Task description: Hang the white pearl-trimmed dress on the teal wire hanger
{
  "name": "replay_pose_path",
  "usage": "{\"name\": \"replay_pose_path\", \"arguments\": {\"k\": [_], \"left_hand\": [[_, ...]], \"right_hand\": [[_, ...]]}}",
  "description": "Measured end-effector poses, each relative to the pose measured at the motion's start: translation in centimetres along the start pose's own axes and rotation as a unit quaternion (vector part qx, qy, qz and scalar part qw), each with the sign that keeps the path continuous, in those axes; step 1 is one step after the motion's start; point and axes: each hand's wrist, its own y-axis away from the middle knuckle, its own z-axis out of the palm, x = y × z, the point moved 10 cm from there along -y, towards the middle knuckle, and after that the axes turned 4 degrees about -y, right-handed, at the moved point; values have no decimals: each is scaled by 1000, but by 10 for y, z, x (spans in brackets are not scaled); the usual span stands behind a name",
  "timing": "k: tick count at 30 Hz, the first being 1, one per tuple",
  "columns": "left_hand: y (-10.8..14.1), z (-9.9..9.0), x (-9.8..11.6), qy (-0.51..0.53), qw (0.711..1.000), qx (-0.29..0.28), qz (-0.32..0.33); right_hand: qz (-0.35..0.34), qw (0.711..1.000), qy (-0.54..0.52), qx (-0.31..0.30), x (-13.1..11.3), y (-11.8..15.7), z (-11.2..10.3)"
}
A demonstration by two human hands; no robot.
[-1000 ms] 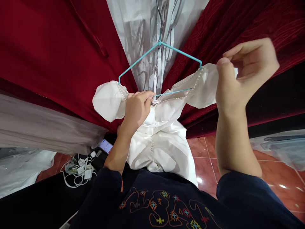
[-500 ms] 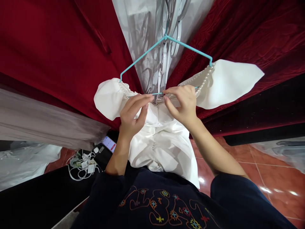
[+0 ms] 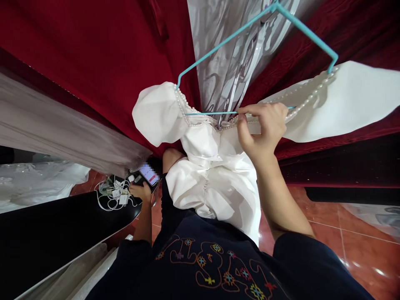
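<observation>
A white dress (image 3: pixel 212 183) with pearl-trimmed neckline and puffed sleeves hangs on a turquoise hanger (image 3: pixel 223 43). My right hand (image 3: pixel 264 125) pinches the hanger's lower bar between thumb and index finger, just above the bodice. Down at the left, my left hand (image 3: pixel 141 191) lies beside a lit phone (image 3: pixel 149 173) on a black surface, close to white cables (image 3: pixel 116 189). Its fingers are small in view, and whether they hold anything is unclear.
Red curtains (image 3: pixel 93 54) hang on both sides, with grey-white fabric (image 3: pixel 215 54) between them. A black table (image 3: pixel 62 225) stands at the lower left. Clear plastic-covered garments (image 3: pixel 40 179) lie at far left. The floor has red tiles (image 3: pixel 362 250).
My left hand has let go of the hanger's bar and moved down-left beside the phone. My right hand stays on the bar. The hanger and the sleeve on the right appear larger and further right.
</observation>
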Motion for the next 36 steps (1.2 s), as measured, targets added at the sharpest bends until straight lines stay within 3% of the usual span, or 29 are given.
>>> {"name": "replay_pose_path", "arguments": {"k": [3, 6, 12, 16, 18, 21, 24, 27, 29, 32, 36], "left_hand": [[17, 3, -53, -57, 996, 8, -65], [34, 9, -77, -80, 994, 5, -79], [37, 14, -83, -74, 995, -1, -65], [28, 18, -65, -53, 997, 12, -57], [26, 23, -44, -28, 999, 16, -33], [32, 27, 6, 30, 999, 9, 41], [48, 23, 73, 99, 985, -13, 141], [67, 3, 144, 156, 961, -16, 227], [80, -21, 191, 194, 939, -1, 283], [106, -87, 259, 323, 855, 64, 400], [121, -156, 334, 302, 841, 64, 445]], "right_hand": [[-4, 1000, 13, 10, 0, 0, -1], [-7, 1000, 10, 26, -1, 2, -2], [-25, 999, 1, 33, -5, 2, -4], [-30, 999, 0, 30, -7, 3, -5], [-17, 1000, 0, 14, -5, 3, -4], [-6, 1000, -17, -4, -4, 4, -1], [-20, 999, -31, 2, -6, 5, -3], [-29, 999, -24, 14, -9, 5, -5], [-14, 1000, -6, 2, -7, 5, -3], [-3, 1000, 1, 1, -7, 5, -3], [-14, 999, -28, 23, -13, 4, -9]]}}
